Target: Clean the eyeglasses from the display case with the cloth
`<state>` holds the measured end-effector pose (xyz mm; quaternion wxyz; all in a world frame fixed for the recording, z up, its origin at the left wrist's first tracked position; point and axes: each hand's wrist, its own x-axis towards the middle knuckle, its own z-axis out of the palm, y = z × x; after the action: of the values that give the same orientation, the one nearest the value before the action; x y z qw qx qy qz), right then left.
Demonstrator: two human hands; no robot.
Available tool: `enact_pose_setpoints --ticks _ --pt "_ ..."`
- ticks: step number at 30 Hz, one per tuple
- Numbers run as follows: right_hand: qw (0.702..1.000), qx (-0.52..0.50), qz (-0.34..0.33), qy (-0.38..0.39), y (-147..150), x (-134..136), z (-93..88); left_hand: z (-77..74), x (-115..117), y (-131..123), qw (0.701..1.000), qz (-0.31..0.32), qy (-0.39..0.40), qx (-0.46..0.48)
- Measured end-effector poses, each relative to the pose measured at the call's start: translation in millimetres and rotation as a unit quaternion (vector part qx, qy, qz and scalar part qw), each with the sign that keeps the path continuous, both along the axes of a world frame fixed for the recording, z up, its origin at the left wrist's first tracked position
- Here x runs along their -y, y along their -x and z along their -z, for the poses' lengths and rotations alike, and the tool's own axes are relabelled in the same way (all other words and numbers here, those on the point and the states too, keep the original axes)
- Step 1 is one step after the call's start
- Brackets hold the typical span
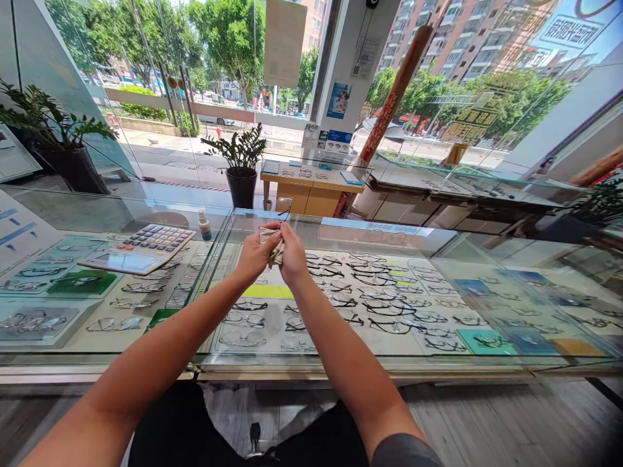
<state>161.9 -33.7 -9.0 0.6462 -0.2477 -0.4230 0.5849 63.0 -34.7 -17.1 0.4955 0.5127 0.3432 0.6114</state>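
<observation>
My left hand (255,255) and my right hand (293,254) meet above the glass counter (311,228), both with fingers closed. Between them is bunched a beige cloth (274,248), pinched from both sides. Just past my fingertips shows part of a pair of glasses (283,206), a clear lens with a thin rim. The rest of it is hidden by my fingers and the cloth, so I cannot tell which hand bears it. Below the glass lie rows of eyeglasses (384,288).
Left of my hands, a large calculator (158,240) and a small spray bottle (204,227) stand on the counter. Behind it are a potted plant (242,185) and a wooden display table (311,185). My legs (170,425) are under the counter's front edge.
</observation>
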Motion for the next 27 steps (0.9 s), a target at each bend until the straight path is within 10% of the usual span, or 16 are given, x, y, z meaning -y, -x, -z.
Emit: enact_pose_setpoints --ticks 8,27 --pt "1.000 -0.010 -0.012 -0.002 -1 -2 0.5 1.5 -3 0 1.000 -0.013 -0.009 -0.004" --pt "0.992 -0.085 -0.049 0.083 -16 -13 -1.5 -11.6 -20 45 0.945 0.314 0.082 -0.033"
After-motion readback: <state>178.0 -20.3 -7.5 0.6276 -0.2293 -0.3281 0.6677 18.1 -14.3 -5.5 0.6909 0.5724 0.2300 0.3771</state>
